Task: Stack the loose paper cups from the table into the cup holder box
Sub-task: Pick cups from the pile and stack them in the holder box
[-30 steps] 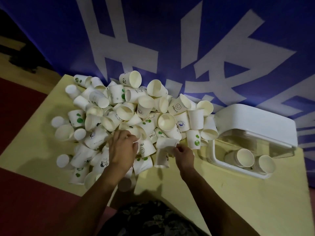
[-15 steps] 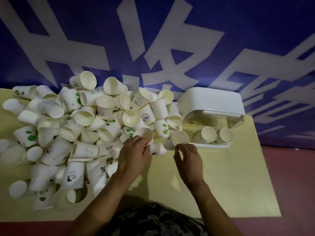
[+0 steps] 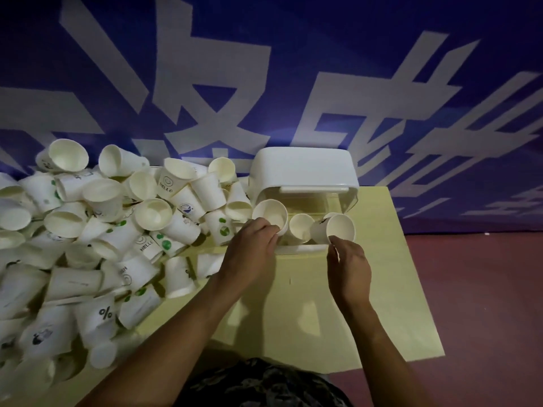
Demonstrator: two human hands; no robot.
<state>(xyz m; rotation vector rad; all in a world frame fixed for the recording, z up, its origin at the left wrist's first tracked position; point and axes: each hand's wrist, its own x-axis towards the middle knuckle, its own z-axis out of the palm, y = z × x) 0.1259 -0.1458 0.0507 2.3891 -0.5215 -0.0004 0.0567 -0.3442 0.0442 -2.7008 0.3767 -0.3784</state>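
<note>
Left hand [image 3: 249, 248] pinching one paper cup [image 3: 271, 214], right hand [image 3: 348, 265] pinching another [image 3: 338, 229] at the cup holder box [image 3: 305, 171] mouth; risk of crushed rims or misaligned nesting jamming stacks.

A paper cup [image 3: 172, 179] near the back edge of the yellow table [image 3: 382, 289] carries a smiley face above the word "HELLO". The same word runs along a second cup [image 3: 147, 243] lying in the middle of the heap. A third cup [image 3: 129, 271], tipped on its side toward the front, shows only the letters "EH" beside a smiley. A bold "%" sign stands on a cup [image 3: 101, 314] near the table's front edge. Large white characters cross the blue banner [image 3: 293, 69] behind the table; only parts of them are in frame, and they cannot be read.
</note>
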